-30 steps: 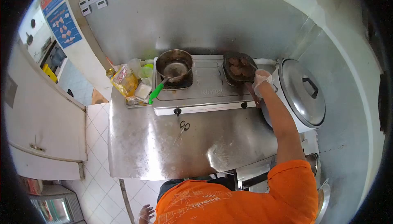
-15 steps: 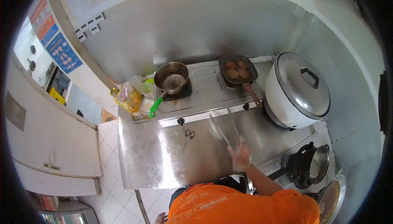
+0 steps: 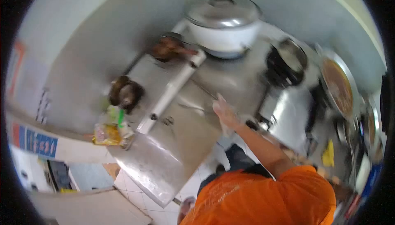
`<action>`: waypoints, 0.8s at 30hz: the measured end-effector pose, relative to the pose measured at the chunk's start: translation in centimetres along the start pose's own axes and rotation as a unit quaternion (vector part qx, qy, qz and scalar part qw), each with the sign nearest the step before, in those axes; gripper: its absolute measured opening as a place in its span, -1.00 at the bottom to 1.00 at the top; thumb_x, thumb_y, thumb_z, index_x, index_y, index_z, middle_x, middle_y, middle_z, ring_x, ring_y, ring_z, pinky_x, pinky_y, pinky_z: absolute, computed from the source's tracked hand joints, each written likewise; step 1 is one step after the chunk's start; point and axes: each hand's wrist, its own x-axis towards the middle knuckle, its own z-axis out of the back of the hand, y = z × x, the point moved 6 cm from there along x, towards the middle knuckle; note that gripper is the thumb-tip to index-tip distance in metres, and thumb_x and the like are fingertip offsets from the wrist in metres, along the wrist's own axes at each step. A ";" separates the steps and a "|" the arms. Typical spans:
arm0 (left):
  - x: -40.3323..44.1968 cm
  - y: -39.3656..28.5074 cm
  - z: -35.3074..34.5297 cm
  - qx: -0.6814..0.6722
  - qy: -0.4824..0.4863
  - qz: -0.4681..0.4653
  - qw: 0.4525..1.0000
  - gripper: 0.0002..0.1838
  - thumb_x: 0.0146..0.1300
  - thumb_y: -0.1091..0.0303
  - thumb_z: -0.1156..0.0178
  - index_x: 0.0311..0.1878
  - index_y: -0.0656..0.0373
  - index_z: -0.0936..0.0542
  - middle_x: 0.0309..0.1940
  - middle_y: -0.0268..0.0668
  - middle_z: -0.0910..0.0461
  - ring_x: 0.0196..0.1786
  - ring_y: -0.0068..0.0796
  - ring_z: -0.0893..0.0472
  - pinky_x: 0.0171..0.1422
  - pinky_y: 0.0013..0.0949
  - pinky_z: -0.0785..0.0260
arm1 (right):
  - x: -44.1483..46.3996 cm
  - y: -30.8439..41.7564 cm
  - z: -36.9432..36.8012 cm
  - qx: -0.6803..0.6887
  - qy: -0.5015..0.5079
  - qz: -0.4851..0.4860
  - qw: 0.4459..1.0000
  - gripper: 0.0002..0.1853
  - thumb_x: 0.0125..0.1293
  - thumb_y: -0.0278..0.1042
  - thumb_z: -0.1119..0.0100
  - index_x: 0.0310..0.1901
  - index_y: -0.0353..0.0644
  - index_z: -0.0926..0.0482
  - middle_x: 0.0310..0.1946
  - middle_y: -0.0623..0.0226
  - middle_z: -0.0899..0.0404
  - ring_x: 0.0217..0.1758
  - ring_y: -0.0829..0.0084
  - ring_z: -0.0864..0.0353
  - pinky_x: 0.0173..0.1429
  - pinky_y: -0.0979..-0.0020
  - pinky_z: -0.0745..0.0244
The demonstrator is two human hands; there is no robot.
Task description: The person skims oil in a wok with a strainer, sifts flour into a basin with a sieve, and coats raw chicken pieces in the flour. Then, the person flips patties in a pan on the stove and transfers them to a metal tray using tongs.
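Note:
My right hand (image 3: 225, 113), in a thin clear glove, is closed around a pair of metal tongs (image 3: 205, 90). The tongs' arms are spread over the steel counter, with nothing between the tips. Low in the view hangs my left hand (image 3: 187, 205), beside my body and blurred; its fingers cannot be made out. Scissors (image 3: 168, 120) lie on the counter near the stove's front edge. On the stove (image 3: 170, 83) are a frying pan (image 3: 159, 55) with brown patties (image 3: 168, 44) in it and a saucepan (image 3: 119, 89) with a green handle.
A large white rice cooker (image 3: 224, 38) with a metal lid stands beyond the counter's far end. Right of it are a black pot (image 3: 284, 77) and a round pan (image 3: 338, 86) with a brown surface. Yellow packets (image 3: 106, 134) sit at the stove's left end.
My view has swung to the right, bringing more of the right-hand side into sight. The tongs stay in my right hand. Motion blurs the picture now.

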 end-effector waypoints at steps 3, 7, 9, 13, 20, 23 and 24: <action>3.8 -3.5 0.0 0.015 0.102 -0.030 0.994 -0.75 0.30 0.15 -0.11 -0.07 0.02 -0.61 -0.27 -0.39 -0.64 -0.23 -0.53 -0.61 -0.19 -0.51 -0.40 | -9.8 3.3 2.3 0.547 0.072 -0.045 0.833 0.11 0.13 0.73 0.39 0.52 0.02 0.12 0.27 -0.23 -0.36 0.39 -0.13 -0.30 0.42 -0.17 -0.08; 0.4 -17.5 -13.6 0.181 0.130 -0.143 0.964 -0.60 0.30 0.06 -0.16 0.07 0.11 -0.57 -0.10 -0.37 -0.61 -0.10 -0.58 -0.57 -0.09 -0.47 -0.41 | -22.4 7.5 9.9 0.749 0.071 0.074 0.655 0.14 0.07 0.74 0.32 0.53 0.15 0.26 0.46 -0.26 0.04 0.46 -0.22 -0.15 0.46 -0.24 -0.02; -4.7 -22.3 -24.2 0.306 0.186 -0.223 0.907 -0.53 0.31 0.03 -0.17 0.14 0.16 -0.53 0.00 -0.34 -0.57 -0.03 -0.55 -0.54 -0.04 -0.44 -0.41 | -28.1 8.0 13.6 0.772 -0.007 0.115 0.625 0.16 0.03 0.77 0.29 0.51 0.13 0.21 0.47 -0.26 0.10 0.45 -0.29 -0.11 0.44 -0.30 -0.04; -16.9 -20.7 -44.6 0.239 0.488 -0.281 0.791 -0.45 0.29 0.13 -0.25 0.25 0.20 -0.41 0.03 -0.29 -0.54 0.00 -0.50 -0.53 0.02 -0.35 -0.44 | -40.4 6.7 20.4 0.861 -0.133 0.204 0.446 0.16 0.02 0.76 0.24 0.51 0.17 0.26 0.51 -0.19 0.19 0.52 -0.27 0.06 0.43 -0.38 0.01; -34.2 -1.9 -65.0 0.334 0.699 -0.301 0.556 -0.50 0.28 0.19 -0.30 0.16 0.28 -0.45 -0.14 -0.33 -0.60 -0.13 -0.50 -0.58 -0.03 -0.43 -0.45 | -66.8 4.4 28.4 0.801 -0.258 0.394 0.369 0.21 0.02 0.76 0.27 0.47 0.28 0.64 0.53 -0.13 0.31 0.54 -0.20 0.09 0.47 -0.30 0.04; -41.1 8.4 -69.7 0.371 0.726 -0.266 0.514 -0.78 0.24 0.32 -0.30 -0.16 0.28 -0.60 -0.39 -0.31 -0.62 -0.31 -0.49 -0.61 -0.15 -0.42 -0.46 | -80.2 3.9 31.0 0.755 -0.294 0.458 0.366 0.19 0.06 0.72 0.25 0.50 0.21 0.53 0.53 -0.11 0.30 0.55 -0.15 0.10 0.49 -0.28 0.07; -43.0 10.7 -70.5 0.407 0.726 -0.279 0.479 -0.82 0.23 0.35 -0.30 -0.23 0.27 -0.61 -0.42 -0.30 -0.63 -0.34 -0.49 -0.61 -0.18 -0.41 -0.47 | -83.8 4.1 31.4 0.734 -0.303 0.481 0.371 0.17 0.07 0.71 0.26 0.51 0.20 0.49 0.53 -0.11 0.30 0.55 -0.14 0.10 0.50 -0.28 0.07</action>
